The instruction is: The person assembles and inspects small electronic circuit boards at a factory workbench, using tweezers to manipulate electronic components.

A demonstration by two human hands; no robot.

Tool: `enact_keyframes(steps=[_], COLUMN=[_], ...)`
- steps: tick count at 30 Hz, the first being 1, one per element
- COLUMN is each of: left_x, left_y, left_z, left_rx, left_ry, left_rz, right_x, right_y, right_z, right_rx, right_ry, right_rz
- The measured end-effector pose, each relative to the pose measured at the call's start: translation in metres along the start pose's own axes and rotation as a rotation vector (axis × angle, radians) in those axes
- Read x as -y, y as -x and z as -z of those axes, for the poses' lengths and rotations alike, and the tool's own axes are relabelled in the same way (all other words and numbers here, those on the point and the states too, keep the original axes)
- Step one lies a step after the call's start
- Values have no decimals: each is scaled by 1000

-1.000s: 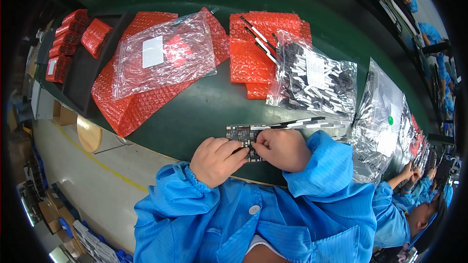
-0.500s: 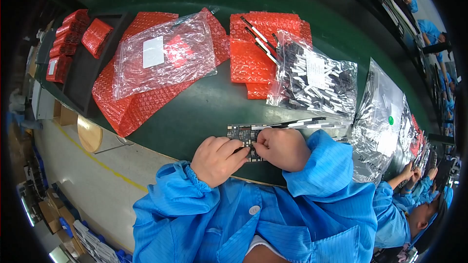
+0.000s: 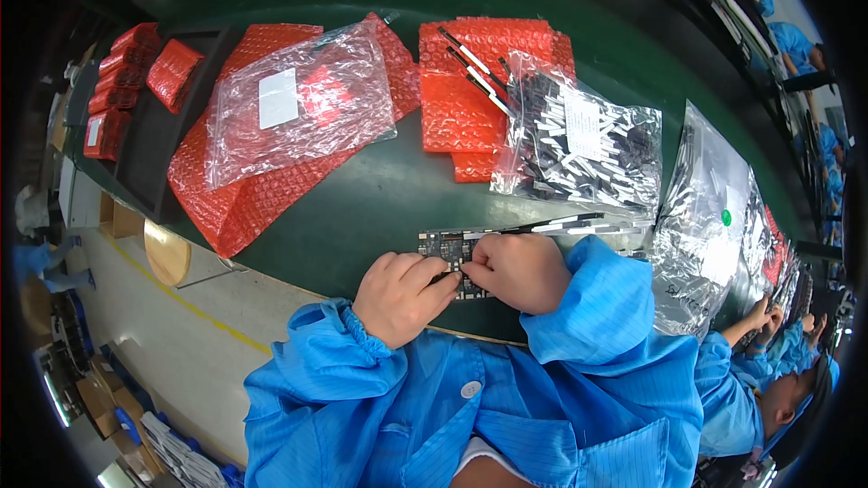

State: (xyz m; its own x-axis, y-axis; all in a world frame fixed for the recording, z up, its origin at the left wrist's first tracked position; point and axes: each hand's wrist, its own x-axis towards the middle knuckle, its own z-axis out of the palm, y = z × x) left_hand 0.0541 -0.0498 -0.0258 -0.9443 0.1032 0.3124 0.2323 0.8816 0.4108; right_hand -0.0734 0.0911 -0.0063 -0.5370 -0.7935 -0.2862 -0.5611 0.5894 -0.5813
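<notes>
A dark circuit board (image 3: 438, 242) with small components lies at the near edge of the table, partly covered by both hands. My left hand (image 3: 400, 296) is closed on the board's left and near part, its fingertips resting near the middle. My right hand (image 3: 520, 273) is pinched over the board's right part, thumb and index finger together; whatever sits between them is hidden. Just beyond this hand, thin black-and-white flat strips (image 3: 565, 225) stretch to the right from the board's far edge. Whether they join the board cannot be seen.
A clear bag of black-and-white strips (image 3: 583, 140) lies on red bubble wrap (image 3: 463, 117), loose strips beside it. Another clear bag (image 3: 303, 108) rests on more bubble wrap. Red-wrapped packs (image 3: 174, 72) and a black tray (image 3: 149, 154) stand far left. Silvery bags (image 3: 701, 244) and co-workers are right.
Both hands stay on the board in nearly the same pose. The whole view has shifted slightly. At the left, a person in blue has come further into sight.
</notes>
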Motion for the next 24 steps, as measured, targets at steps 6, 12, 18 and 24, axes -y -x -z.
enact_keyframes(steps=[6, 12, 18, 24], left_x=[3, 1, -1, 9], left_y=[-2, -3, -4, -6], left_z=[1, 2, 0, 11], left_rx=[5, 12, -9, 102], left_ry=[-13, -3, -5, 184], left_rz=[-12, -12, -21, 37], right_x=[-3, 4, 0, 8], right_y=[-2, 0, 2, 21], right_z=[-2, -2, 0, 22], right_rx=[-29, -30, -38, -81], right_ry=[3, 61, 60, 150], right_rz=[35, 34, 80, 175])
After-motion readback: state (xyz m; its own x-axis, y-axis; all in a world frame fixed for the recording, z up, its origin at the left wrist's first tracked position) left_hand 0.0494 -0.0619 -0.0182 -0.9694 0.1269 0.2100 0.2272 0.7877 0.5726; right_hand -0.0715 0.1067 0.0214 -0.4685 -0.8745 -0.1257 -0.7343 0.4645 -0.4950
